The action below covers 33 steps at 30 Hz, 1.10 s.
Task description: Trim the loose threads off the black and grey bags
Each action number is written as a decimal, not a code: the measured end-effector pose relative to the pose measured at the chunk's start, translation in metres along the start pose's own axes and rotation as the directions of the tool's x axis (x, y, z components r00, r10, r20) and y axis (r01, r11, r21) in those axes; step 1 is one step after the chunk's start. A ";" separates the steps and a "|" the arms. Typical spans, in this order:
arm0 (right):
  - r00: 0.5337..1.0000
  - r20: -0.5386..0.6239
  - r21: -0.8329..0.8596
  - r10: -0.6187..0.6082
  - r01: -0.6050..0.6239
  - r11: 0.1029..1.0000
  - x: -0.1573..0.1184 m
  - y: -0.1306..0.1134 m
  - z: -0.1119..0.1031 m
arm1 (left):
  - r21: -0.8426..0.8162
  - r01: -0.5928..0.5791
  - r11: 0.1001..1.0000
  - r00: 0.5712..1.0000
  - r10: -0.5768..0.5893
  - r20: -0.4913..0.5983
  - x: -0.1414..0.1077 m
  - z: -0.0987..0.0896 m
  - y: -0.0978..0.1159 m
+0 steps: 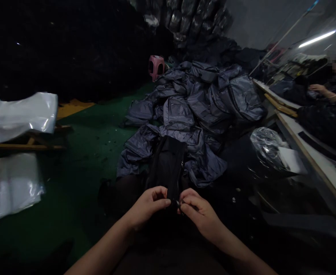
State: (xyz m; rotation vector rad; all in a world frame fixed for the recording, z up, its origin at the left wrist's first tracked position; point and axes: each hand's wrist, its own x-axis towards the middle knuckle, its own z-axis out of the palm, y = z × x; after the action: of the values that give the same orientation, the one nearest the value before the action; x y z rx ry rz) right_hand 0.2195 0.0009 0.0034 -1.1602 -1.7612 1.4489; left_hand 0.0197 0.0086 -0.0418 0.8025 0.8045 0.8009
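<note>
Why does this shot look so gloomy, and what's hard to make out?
Head view: dim overall, with the upper left sunk almost to black; the tube light glows bright white at upper right; shiny highlights mark the white plastic sheet; detail is lost where the black bag meets the left hand and right hand; a far-right patch is pixelated.

Room over green floor — bag pile ahead, table right
</note>
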 end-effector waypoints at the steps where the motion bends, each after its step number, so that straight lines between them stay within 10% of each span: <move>1: 1.000 -0.002 0.044 -0.003 0.003 0.999 -0.001 0.000 -0.001 | 0.001 0.002 1.000 1.000 -0.002 -0.002 0.000 0.000 0.000; 12: 1.000 -0.028 0.136 0.013 -0.009 0.991 -0.006 0.006 -0.002 | 0.321 -0.128 0.938 0.979 0.172 -0.111 0.002 0.011 -0.007; 17: 0.996 -0.073 0.146 0.053 -0.042 0.988 -0.004 0.005 0.000 | 0.174 -0.098 0.980 0.990 0.114 -0.085 0.001 0.012 -0.006; 27: 0.980 -0.197 -0.156 0.010 -0.042 0.987 0.009 -0.002 0.004 | -0.017 -0.052 0.998 0.998 0.052 -0.020 0.003 0.004 -0.008; 33: 0.988 -0.044 -0.554 -0.150 0.101 0.826 0.018 -0.011 0.005 | 0.041 -0.025 0.999 0.998 0.027 -0.051 0.002 0.002 -0.006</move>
State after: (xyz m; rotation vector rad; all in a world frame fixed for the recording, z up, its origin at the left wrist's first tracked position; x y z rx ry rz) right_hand 0.2044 0.0139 0.0111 -1.3243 -2.2247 0.8077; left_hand 0.0243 0.0070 -0.0460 0.8323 0.8601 0.8336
